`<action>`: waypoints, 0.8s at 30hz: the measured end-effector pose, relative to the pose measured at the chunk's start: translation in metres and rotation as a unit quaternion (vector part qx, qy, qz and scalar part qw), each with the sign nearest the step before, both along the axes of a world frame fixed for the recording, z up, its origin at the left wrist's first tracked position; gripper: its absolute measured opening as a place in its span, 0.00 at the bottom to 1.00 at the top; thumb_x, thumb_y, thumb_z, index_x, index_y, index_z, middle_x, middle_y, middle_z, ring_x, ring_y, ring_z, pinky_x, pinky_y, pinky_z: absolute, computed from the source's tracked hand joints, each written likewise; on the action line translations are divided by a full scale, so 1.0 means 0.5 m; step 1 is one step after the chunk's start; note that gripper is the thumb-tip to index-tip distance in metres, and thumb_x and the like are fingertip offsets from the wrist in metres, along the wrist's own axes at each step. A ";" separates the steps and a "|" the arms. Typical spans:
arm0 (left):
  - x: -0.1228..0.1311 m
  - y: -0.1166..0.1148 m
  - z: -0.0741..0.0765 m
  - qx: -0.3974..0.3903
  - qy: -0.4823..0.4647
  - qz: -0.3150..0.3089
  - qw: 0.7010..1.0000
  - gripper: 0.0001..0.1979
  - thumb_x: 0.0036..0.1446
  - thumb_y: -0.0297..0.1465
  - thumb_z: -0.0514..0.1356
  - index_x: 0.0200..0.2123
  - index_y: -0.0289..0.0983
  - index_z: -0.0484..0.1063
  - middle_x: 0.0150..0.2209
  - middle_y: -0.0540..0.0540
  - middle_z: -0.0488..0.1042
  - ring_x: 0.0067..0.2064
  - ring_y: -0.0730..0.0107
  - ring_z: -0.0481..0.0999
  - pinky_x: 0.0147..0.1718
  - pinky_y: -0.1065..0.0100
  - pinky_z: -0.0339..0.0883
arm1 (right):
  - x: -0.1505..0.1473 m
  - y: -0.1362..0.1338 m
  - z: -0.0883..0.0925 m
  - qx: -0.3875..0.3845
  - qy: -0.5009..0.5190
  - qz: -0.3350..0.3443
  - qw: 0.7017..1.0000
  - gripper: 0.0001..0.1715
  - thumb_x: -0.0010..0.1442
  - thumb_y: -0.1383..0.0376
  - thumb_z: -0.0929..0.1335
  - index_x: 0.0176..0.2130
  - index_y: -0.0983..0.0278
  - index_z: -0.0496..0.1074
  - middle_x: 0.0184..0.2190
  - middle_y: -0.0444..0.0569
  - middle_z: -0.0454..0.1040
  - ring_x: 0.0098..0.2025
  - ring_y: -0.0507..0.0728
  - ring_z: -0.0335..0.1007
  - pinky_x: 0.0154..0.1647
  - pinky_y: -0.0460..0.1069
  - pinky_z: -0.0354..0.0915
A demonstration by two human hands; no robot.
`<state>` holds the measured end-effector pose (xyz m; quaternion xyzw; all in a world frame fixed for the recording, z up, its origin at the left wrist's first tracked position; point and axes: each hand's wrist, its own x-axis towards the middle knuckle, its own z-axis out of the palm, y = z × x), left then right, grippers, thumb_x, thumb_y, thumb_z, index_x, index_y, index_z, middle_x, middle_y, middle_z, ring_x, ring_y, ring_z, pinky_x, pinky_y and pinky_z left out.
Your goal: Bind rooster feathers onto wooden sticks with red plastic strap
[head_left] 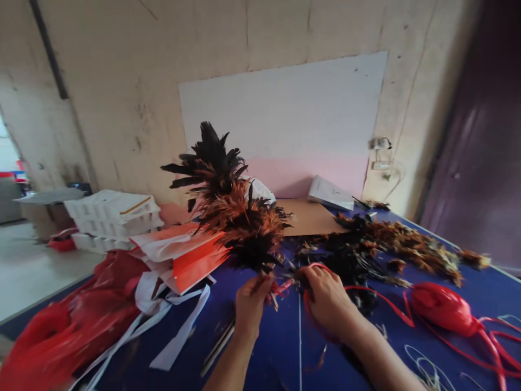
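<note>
In the head view, the likeliest trouble is at the foot of the feather bundle (240, 209): the left hand (251, 304) has it only between thumb and fingertips, pinched at the narrow base, so if that pinch slackens, the tall, top-heavy plume could tip or twist and the lowest quills could slide out. The right hand (331, 297), just beside the base, has its fingers curled; a blurred, metallic-looking tip shows ahead of them, but I cannot tell what they grip. If that tip is a blade, a slip there could nick the left fingertips or cut the red binding (280, 290) at the base. The red ribbon (385, 300) trailing behind the right wrist toward the red roll (442, 307) could also snag on the loose feathers (401, 239) heaped on the right and tug the work askew. The bundle stands above the blue table (280, 342), near its middle, leaning up and to the left, between the orange bag (201, 260) and the heap. It looks full and shaggy: long, glossy black feathers splay at the top, rusty brown ones ruffle through the middle, and a short dark tuft collars the base, where red ends and pale quill stubs poke out below the fingers.
</note>
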<state>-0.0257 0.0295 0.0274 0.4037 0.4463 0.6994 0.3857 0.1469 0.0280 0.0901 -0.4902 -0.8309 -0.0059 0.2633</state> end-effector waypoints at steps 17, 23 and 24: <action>0.054 -0.018 -0.015 -0.038 0.247 -0.045 0.967 0.12 0.48 0.39 0.58 0.20 0.37 0.69 0.13 0.52 0.65 0.16 0.73 0.65 0.16 0.74 0.59 | 0.003 0.016 0.010 0.064 0.168 -0.051 0.982 0.27 0.49 0.70 0.61 0.50 0.64 0.64 0.44 0.54 0.71 0.45 0.60 0.68 0.44 0.52 0.63; 0.059 -0.023 -0.019 -0.034 0.273 -0.053 0.960 0.10 0.48 0.37 0.57 0.22 0.37 0.70 0.16 0.51 0.68 0.17 0.73 0.66 0.18 0.73 0.59 | 0.013 0.017 0.021 0.057 0.229 -0.038 0.971 0.25 0.50 0.68 0.61 0.49 0.65 0.66 0.41 0.54 0.73 0.41 0.59 0.70 0.41 0.50 0.65; 0.060 -0.022 -0.020 -0.035 0.271 -0.058 0.960 0.10 0.48 0.37 0.57 0.22 0.37 0.70 0.16 0.51 0.68 0.17 0.73 0.66 0.17 0.73 0.59 | 0.013 0.016 0.023 0.064 0.240 -0.031 0.968 0.25 0.50 0.68 0.61 0.49 0.65 0.66 0.41 0.54 0.73 0.42 0.59 0.70 0.42 0.51 0.65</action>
